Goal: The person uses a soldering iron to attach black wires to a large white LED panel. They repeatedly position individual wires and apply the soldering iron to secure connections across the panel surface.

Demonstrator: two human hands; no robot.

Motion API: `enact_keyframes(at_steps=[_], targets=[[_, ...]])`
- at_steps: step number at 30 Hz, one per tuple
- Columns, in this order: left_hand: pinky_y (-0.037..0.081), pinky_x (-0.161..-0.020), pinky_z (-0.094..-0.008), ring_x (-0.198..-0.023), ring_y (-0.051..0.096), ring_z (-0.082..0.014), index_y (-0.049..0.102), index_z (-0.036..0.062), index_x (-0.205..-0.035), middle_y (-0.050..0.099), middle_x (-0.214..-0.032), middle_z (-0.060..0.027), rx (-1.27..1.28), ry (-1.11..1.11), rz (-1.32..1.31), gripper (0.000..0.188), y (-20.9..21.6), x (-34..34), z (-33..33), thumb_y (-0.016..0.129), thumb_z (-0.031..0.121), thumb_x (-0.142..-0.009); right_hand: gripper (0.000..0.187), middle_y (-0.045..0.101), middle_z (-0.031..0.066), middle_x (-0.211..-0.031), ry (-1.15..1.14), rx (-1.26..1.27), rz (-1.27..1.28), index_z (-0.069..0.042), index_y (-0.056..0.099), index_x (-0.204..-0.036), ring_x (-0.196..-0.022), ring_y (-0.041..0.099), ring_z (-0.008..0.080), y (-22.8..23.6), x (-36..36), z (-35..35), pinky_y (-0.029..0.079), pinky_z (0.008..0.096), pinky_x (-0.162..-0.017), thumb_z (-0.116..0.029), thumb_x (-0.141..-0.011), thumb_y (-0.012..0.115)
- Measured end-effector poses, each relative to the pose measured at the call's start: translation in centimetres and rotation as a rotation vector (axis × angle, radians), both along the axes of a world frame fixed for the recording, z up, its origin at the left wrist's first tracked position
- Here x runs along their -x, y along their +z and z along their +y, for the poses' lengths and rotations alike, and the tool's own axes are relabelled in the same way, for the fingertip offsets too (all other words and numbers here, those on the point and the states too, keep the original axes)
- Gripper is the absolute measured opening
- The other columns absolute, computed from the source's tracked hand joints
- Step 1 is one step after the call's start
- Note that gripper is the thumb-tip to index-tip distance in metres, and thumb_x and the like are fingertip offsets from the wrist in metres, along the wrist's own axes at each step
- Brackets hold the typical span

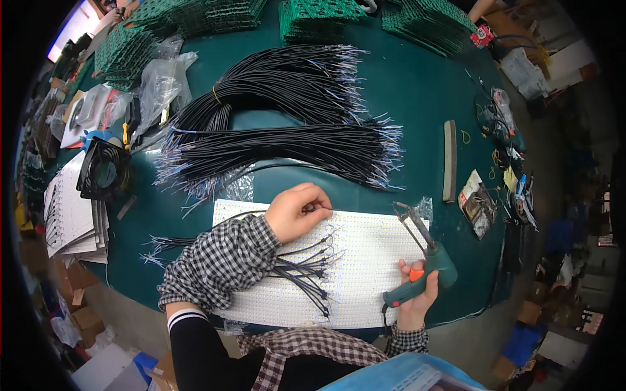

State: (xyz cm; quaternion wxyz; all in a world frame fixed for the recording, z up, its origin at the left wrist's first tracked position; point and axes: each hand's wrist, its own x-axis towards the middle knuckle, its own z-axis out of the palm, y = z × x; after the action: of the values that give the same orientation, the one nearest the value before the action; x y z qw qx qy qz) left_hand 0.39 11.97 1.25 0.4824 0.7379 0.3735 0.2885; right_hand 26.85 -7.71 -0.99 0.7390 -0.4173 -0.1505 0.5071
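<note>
A large white board covered with rows of small dots lies before me. My left hand is closed over its far edge, thumb and forefinger pinching a thin black cable with its tip pointing right. My right hand grips a green soldering gun with a red trigger, over the board's right side. The gun's metal tip points away from me, apart from the cable. Several short black cables with stripped ends rest on the board below my left hand; my checked sleeve covers part of them.
Big bundles of black cables lie beyond the board. Green stacked boards line the far edge. At left stand a black fan and a stack of white boards. A grey bar and a small packet lie at right.
</note>
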Motion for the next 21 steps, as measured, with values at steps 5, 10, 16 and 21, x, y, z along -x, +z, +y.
enact_keyframes(at_steps=[5, 10, 16, 21], targets=[[0.049, -0.067, -0.0256, -0.075, 0.058, -0.0121, 0.07, 0.0041, -0.094, 0.061, -0.087, -0.0042, 0.007, -0.046, 0.035, 0.01, -0.1, 0.3, 0.0, 0.074, 0.011, -0.088, 0.049, 0.063, 0.0065, -0.097, 0.011, -0.014, -0.002, -0.004, 0.049, -0.136, -0.087, 0.062, 0.0213, -0.6, -0.3, -0.2, 0.043, 0.0486, -0.105, -0.037, -0.1, 0.057], [0.049, -0.069, -0.0254, -0.077, 0.059, -0.0116, 0.07, 0.0049, -0.095, 0.061, -0.089, -0.0038, -0.028, -0.064, -0.007, 0.01, -0.3, 0.2, 0.8, 0.073, 0.012, -0.089, 0.047, 0.064, 0.0069, -0.096, -0.036, -0.028, -0.006, -0.004, 0.052, -0.133, -0.086, 0.063, 0.0221, -1.3, -0.3, -0.2, 0.044, 0.05, -0.104, -0.036, -0.099, 0.059], [0.05, -0.07, -0.0249, -0.077, 0.059, -0.0119, 0.069, 0.0044, -0.095, 0.06, -0.089, -0.0042, -0.016, -0.009, -0.018, 0.012, -0.3, -0.4, 0.2, 0.074, 0.011, -0.087, 0.044, 0.064, 0.0085, -0.096, -0.036, -0.011, -0.057, -0.002, 0.054, -0.128, -0.086, 0.064, 0.0241, -0.5, -0.5, -0.3, 0.049, 0.0507, -0.097, -0.034, -0.099, 0.06], [0.052, -0.07, -0.0291, -0.076, 0.061, -0.017, 0.066, 0.0055, -0.092, 0.059, -0.087, -0.006, -0.062, -0.012, 0.042, 0.01, 0.3, -0.5, -0.1, 0.071, 0.012, -0.086, 0.038, 0.064, 0.0122, -0.095, -0.042, 0.068, -0.193, 0.002, 0.055, -0.125, -0.085, 0.068, 0.0274, 2.8, -0.2, 0.5, 0.06, 0.0463, -0.079, -0.026, -0.099, 0.06]])
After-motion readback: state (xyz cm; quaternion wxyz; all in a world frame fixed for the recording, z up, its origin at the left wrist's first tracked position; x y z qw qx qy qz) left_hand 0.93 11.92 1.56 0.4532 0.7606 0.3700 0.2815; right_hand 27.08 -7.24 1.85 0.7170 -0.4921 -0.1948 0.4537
